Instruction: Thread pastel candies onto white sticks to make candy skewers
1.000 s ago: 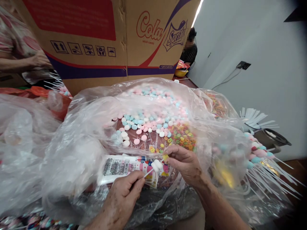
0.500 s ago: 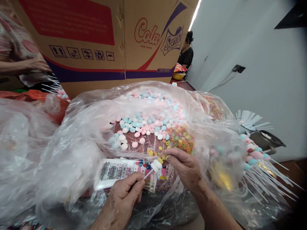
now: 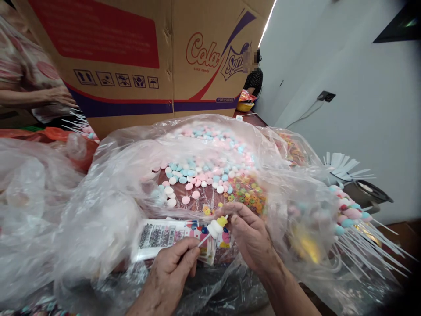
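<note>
While the bag [image 3: 108, 206] holds pastel candies [image 3: 197, 175], left hand [image 3: 167, 276] pinches a stick [image 3: 204, 240], right hand [image 3: 250, 235] its yellow ring [image 3: 222, 220].

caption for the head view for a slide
Left hand holds a candy stick while right hand pinches a yellow ring at its tip, over a clear bag of pastel candies.

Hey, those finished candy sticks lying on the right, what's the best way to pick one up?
Pinch the bare white stems of the finished candy sticks, coming in from the lower right. The candy heads sit bunched against the plastic bag, while the stems fan out free toward that side, with gaps between them for fingers.
</note>
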Motion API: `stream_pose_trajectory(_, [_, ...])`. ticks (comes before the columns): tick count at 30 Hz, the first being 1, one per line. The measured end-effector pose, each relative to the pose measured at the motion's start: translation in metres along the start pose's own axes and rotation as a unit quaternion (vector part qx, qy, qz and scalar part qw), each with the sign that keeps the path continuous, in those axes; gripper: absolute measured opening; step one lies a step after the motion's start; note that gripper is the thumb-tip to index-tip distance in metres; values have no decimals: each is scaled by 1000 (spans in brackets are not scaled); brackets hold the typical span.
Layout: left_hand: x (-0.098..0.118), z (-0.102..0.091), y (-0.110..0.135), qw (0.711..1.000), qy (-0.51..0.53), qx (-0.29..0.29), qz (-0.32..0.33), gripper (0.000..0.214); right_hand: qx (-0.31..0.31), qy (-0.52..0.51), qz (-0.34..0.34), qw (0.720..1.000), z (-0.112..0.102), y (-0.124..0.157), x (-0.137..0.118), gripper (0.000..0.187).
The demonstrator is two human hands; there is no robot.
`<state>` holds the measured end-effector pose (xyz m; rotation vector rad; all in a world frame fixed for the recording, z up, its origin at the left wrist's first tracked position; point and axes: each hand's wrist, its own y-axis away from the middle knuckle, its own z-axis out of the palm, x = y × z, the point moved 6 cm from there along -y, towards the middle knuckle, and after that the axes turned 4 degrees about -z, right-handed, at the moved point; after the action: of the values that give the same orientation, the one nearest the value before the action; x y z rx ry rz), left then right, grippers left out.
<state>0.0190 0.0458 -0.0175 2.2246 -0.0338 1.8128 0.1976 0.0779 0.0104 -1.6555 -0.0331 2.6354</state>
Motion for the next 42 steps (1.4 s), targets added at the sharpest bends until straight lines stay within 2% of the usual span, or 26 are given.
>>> stream_pose_trajectory(9, [9,2,2,1000,12,8,6,31,7,-13,70,997,17,8,16,24])
stream_pose_trajectory(13, [7,1,2,999,27,40,-7,29,-7,-33,74,997,23,12,23,21])
stream_pose_trajectory(20, [1,5,0,998,38,50,-7,29,-26,-17,74,997,32,15,31,20])
stream_pose_trajectory(24, [5,3,0,996,85,37,-9,33,-43,17,83,995,31,7,21,29])
stream_pose_trajectory(26, [3,-1,2,992,116,37,-32,33,-29,66,48,996,22,-5,6,33])
stream_pose_trajectory(28, [-2,-8,4,986,148,45,-58,34,2,171,-5,985,9,-19,-12,31])
stream_pose_trajectory(30, [-8,-15,7,981,170,59,-77,35,9,316,-43,948,2,-33,-26,23])
stream_pose_trajectory(33, [-17,-24,12,975,181,88,-97,34,-72,484,-93,867,14,-54,-31,18])
stream_pose_trajectory(36, [-21,-29,16,969,195,104,-113,33,-179,598,-130,770,41,-72,-16,24])
stream_pose_trajectory(39, [-22,-32,18,966,206,108,-111,33,-222,706,-121,661,60,-92,6,25])
stream_pose_trajectory(40, [-22,-33,18,966,206,108,-109,33,-224,728,-115,638,64,-99,12,25])
stream_pose_trajectory(42, [-22,-35,18,967,206,106,-103,34,-223,748,-106,615,69,-110,22,23])
